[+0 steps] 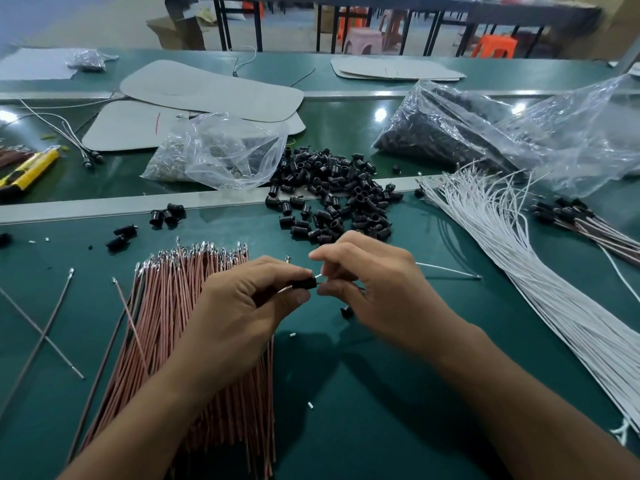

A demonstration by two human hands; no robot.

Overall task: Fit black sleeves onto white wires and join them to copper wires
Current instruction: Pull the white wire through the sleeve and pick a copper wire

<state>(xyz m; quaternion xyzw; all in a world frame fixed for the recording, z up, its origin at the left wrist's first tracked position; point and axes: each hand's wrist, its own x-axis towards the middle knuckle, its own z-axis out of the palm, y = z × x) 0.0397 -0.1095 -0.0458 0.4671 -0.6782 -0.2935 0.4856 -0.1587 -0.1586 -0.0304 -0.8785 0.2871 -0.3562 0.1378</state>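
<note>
Sleeve [306, 283] in left hand [249, 299] and wire [320, 274] in right hand [374, 282] barely show.

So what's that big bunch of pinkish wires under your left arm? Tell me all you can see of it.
The copper wires form a thick bundle of thin, straight strands in what looks like pinkish-brown sheathing. Each has a small shiny metal tip at its far end. The bundle lies flat on the green table, with its far ends slightly ragged and its near end running out of the bottom of the picture. The left hand and forearm lie over it and hide part of it.
</note>
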